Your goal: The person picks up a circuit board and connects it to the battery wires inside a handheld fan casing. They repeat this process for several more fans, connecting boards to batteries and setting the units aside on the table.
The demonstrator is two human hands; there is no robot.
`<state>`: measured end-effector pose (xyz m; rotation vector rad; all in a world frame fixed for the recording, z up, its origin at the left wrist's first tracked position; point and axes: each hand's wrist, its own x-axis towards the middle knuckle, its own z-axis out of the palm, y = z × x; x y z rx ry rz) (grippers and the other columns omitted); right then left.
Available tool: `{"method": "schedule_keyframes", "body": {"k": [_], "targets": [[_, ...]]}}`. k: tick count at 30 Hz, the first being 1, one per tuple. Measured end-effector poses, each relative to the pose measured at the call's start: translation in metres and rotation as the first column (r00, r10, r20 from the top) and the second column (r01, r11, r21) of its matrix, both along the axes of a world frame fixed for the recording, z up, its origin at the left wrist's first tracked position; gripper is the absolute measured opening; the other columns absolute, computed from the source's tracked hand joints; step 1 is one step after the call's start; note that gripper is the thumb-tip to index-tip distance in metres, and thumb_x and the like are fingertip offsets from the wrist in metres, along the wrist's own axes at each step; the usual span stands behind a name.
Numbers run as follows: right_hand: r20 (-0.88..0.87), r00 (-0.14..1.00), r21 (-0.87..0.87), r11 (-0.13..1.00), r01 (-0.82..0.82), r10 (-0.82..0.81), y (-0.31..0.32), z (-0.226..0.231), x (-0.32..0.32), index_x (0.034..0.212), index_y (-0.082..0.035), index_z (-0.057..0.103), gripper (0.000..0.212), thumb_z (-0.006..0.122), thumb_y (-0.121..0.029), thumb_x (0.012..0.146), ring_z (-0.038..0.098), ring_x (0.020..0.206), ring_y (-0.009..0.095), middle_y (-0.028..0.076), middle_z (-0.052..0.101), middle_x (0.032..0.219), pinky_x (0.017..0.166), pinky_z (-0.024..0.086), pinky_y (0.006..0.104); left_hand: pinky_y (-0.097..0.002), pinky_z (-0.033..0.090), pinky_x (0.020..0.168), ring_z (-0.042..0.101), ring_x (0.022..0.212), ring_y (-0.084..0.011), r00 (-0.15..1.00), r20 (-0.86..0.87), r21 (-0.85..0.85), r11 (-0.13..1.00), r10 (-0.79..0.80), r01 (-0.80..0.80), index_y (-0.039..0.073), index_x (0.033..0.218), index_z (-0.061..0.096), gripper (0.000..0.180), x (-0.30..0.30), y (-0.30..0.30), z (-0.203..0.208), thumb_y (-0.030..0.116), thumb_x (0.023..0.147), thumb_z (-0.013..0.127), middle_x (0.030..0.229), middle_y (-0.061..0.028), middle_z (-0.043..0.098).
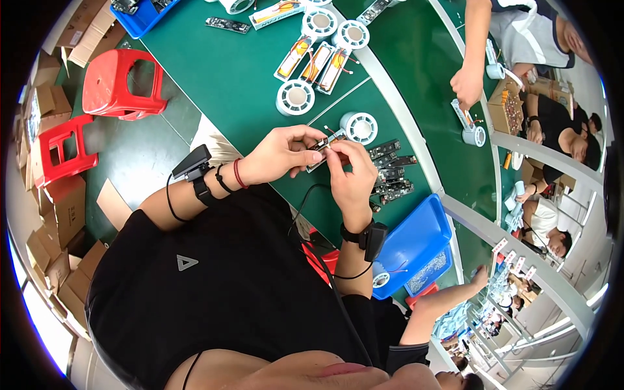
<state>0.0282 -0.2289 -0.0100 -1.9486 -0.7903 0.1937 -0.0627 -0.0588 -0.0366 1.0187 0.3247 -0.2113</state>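
Note:
Both of my hands meet over the green table (224, 78) at one small handheld fan (359, 128), pale blue with a round grille. My left hand (286, 153) is closed, thumb and fingers pinching a small dark circuit board (317, 144) at the fan's handle. Against the same spot, my right hand (353, 175) has thumb and forefinger pressed together; what lies between those fingertips is too small to make out. The fan's handle is mostly hidden by my fingers. Just right of my right hand lie several dark circuit boards (392, 174) in a stack.
Several open fans with orange-white batteries (316, 62) lie farther up the table. A blue tray (422, 227) stands at the right, near a metal rail (383, 81). Red stools (120, 81) and cardboard boxes (65, 214) are at the left. A co-worker's hand (468, 86) reaches in beyond the rail.

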Motion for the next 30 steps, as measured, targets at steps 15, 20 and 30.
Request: {"method": "schedule_keyframes", "body": {"k": [15, 20, 30], "targets": [[0.247, 0.968, -0.134, 0.987, 0.089, -0.053, 0.006, -0.006, -0.003, 0.095, -0.003, 0.068, 0.018, 0.079, -0.001, 0.082, 0.067, 0.066, 0.022, 0.009, 0.07, 0.09, 0.057, 0.054, 0.0324, -0.021, 0.043, 0.046, 0.061, 0.065, -0.0053, 0.997, -0.068, 0.226, 0.974, 0.031, -0.015, 0.0, 0.132, 0.065, 0.039, 0.006, 0.002, 0.014, 0.011, 0.095, 0.076, 0.1, -0.0034, 0.069], [0.111, 0.992, -0.096, 0.992, 0.079, -0.068, 0.008, -0.001, -0.003, 0.093, 0.0, 0.07, 0.014, 0.079, 0.001, 0.083, 0.065, 0.061, 0.018, 0.008, 0.069, 0.088, 0.056, 0.053, 0.0302, -0.0213, 0.045, 0.047, 0.061, 0.066, -0.0054, 0.996, -0.074, 0.217, 0.976, 0.052, -0.035, 0.001, 0.132, 0.066, 0.04, 0.003, 0.0, 0.011, 0.012, 0.095, 0.076, 0.102, -0.0032, 0.069], [0.264, 0.949, -0.18, 0.975, -0.127, 0.173, -0.003, -0.002, 0.009, 0.102, -0.002, 0.074, 0.019, 0.079, 0.001, 0.084, 0.072, 0.079, 0.025, 0.01, 0.072, 0.095, 0.069, 0.057, 0.0333, -0.0233, 0.05, 0.056, 0.063, 0.072, -0.0061, 0.977, -0.087, 0.378, 0.902, -0.192, 0.211, -0.001, 0.127, 0.07, 0.039, 0.012, 0.025, 0.024, 0.013, 0.092, 0.08, 0.102, -0.0044, 0.07]]}}
